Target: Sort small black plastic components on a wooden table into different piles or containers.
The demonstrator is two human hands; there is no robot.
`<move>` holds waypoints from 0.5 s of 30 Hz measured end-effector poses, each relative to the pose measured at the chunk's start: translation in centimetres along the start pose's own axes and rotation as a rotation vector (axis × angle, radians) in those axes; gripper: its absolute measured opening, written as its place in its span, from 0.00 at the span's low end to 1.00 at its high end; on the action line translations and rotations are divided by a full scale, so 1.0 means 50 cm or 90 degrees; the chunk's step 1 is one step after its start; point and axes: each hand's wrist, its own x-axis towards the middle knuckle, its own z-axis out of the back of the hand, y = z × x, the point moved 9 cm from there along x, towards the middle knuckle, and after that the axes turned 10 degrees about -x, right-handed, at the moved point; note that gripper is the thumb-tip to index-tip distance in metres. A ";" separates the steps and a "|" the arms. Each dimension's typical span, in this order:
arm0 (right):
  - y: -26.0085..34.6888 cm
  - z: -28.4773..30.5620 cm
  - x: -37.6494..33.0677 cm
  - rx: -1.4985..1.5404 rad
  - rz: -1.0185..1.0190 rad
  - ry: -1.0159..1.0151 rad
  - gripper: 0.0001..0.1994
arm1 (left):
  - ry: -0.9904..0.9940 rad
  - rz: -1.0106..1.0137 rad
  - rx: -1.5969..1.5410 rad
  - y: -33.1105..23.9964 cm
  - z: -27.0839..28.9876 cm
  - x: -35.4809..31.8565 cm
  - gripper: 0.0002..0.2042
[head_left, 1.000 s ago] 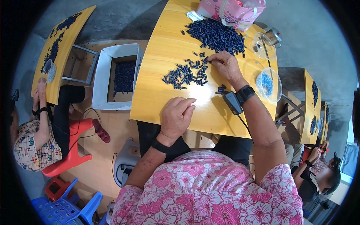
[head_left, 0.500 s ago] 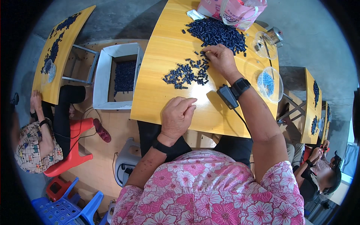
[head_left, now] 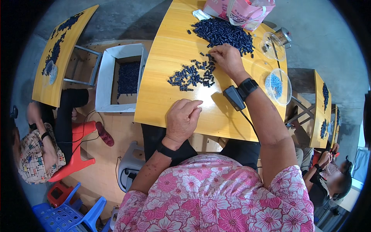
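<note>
My right hand [head_left: 227, 60] reaches over the yellow table, its thumb and fingertips pinched together. The fingertips are at the upper right end of a loose spread of small dark-blue cylindrical pieces [head_left: 187, 77]; whatever lies between them is too small to make out. Just beyond that hand is a dense heap of the same pieces [head_left: 220, 34]. My left hand [head_left: 181, 120] rests at the near table edge, fingers loosely bent, with a gap between thumb and index finger and nothing seen in it. A small black device [head_left: 234, 98] with a cable sits at my right wrist.
On the right stand a clear tub of light-blue bits [head_left: 275, 86], another clear tub [head_left: 266, 47] and a metal-and-glass mug [head_left: 284, 36]. A pink bag [head_left: 247, 13] stands at the back. Left of the table is a white box [head_left: 106, 79]. Other people sit at both sides.
My hands stay almost where they were, with the right fingers shifting only slightly at the pieces. At the left, a seated person's hand has come down off the other table.
</note>
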 end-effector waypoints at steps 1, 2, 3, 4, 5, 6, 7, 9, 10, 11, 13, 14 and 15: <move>0.005 0.000 0.003 -0.001 0.006 0.004 0.07 | 0.000 0.002 -0.001 0.001 0.000 0.000 0.08; 0.011 0.001 0.006 -0.003 0.012 0.009 0.07 | 0.001 0.004 -0.002 0.002 0.001 -0.001 0.08; 0.013 -0.002 0.009 -0.012 0.012 0.017 0.07 | 0.001 0.003 -0.001 0.001 0.001 0.000 0.08; 0.016 -0.004 0.011 -0.022 0.012 0.025 0.07 | 0.001 0.001 -0.001 -0.001 0.001 0.001 0.08; 0.018 -0.006 0.014 -0.031 0.012 0.034 0.07 | 0.001 0.000 0.000 -0.002 0.001 0.002 0.08; 0.024 -0.007 0.017 -0.058 0.028 0.039 0.07 | 0.001 0.003 0.000 -0.001 0.002 0.001 0.08; 0.031 -0.009 0.020 -0.085 0.045 0.044 0.07 | 0.001 0.006 -0.001 -0.001 0.002 0.001 0.08; 0.039 -0.015 0.024 -0.137 0.060 0.063 0.08 | 0.003 0.006 0.002 -0.001 0.001 0.001 0.08; 0.040 -0.019 0.026 -0.161 0.059 0.077 0.08 | 0.004 0.004 0.006 -0.001 0.001 0.001 0.08; 0.042 -0.023 0.027 -0.186 0.058 0.091 0.09 | 0.006 0.001 0.009 -0.002 0.000 0.001 0.08; 0.050 -0.026 0.028 -0.212 0.048 0.116 0.09 | 0.006 0.006 0.008 -0.001 0.002 0.000 0.08; 0.053 -0.028 0.028 -0.225 0.043 0.128 0.09 | 0.006 0.008 0.008 0.000 0.003 0.000 0.09; 0.049 -0.027 0.029 -0.222 0.036 0.122 0.09 | 0.005 0.007 0.005 0.000 0.003 0.000 0.09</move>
